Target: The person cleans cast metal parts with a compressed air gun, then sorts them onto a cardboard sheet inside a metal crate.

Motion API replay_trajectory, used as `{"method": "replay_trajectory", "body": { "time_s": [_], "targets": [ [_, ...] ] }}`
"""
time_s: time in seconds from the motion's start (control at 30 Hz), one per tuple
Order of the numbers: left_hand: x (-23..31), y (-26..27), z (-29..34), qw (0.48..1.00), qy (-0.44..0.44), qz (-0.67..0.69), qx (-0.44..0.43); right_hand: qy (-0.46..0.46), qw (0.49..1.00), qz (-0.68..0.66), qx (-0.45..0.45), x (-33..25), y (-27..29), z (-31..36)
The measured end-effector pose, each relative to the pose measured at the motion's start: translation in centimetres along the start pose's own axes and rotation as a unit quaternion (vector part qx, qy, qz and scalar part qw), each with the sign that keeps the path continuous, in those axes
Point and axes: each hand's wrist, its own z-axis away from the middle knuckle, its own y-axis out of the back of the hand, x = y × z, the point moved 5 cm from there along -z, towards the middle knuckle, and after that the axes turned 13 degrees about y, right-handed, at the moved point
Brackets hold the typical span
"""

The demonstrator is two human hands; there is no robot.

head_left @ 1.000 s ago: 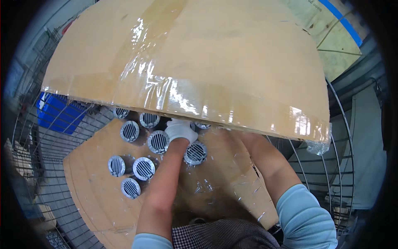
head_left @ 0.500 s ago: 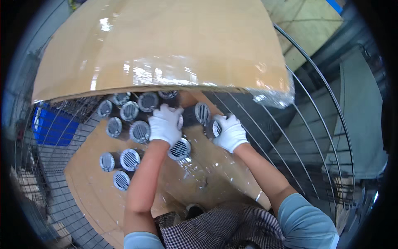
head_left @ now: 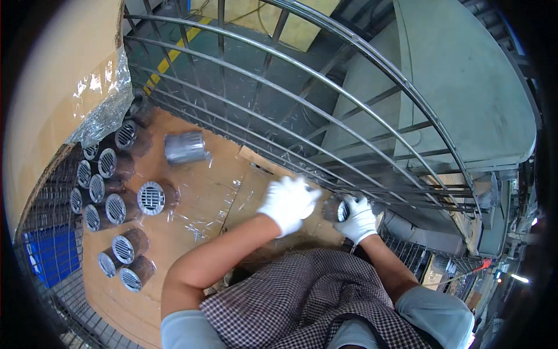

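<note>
Both my hands wear white gloves. My right hand (head_left: 357, 220) is closed around a short grey metal cylinder with a slotted grille end (head_left: 335, 209), next to the cage bars. My left hand (head_left: 289, 202) hovers just left of it with fingers spread, holding nothing I can see. Several similar grilled cylinders (head_left: 150, 198) stand on a brown cardboard sheet (head_left: 203, 192) to the left. One cylinder (head_left: 185, 147) lies on its side farther back.
A curved wire cage wall (head_left: 302, 116) rises behind and right of my hands. A cardboard sheet wrapped in clear film (head_left: 64, 99) leans at the upper left. A blue crate (head_left: 43, 256) shows outside the mesh at lower left. A grey bin (head_left: 465, 87) stands beyond the cage.
The view has swung right; the lifted cardboard sheet now sits at the left. My hands moved right, away from the cylinder group, the right hand still carrying a cylinder.
</note>
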Motion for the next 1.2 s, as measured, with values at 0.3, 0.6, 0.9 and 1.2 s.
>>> {"method": "replay_trajectory", "body": {
  "time_s": [0.3, 0.6, 0.9, 1.2],
  "targets": [
    [6.4, -10.2, -6.4, 0.99, -0.11, 0.033, 0.08, -0.006, 0.99, 0.142, 0.005, 1.6, -1.0, 1.8],
    [-17.6, 7.0, 7.9, 0.912, 0.317, 0.04, 0.257, 0.257, 0.962, -0.073, 0.056, -9.7, 4.4, -1.5],
    [-26.1, 1.1, 14.8, 0.847, 0.496, 0.013, 0.189, -0.102, 0.707, -0.676, -0.179, -28.8, -12.1, -25.4],
    [-25.7, 2.3, 16.2, 0.853, 0.469, 0.034, 0.227, -0.156, 0.642, -0.749, 0.048, -32.6, -12.8, -23.1]
  ]
}}
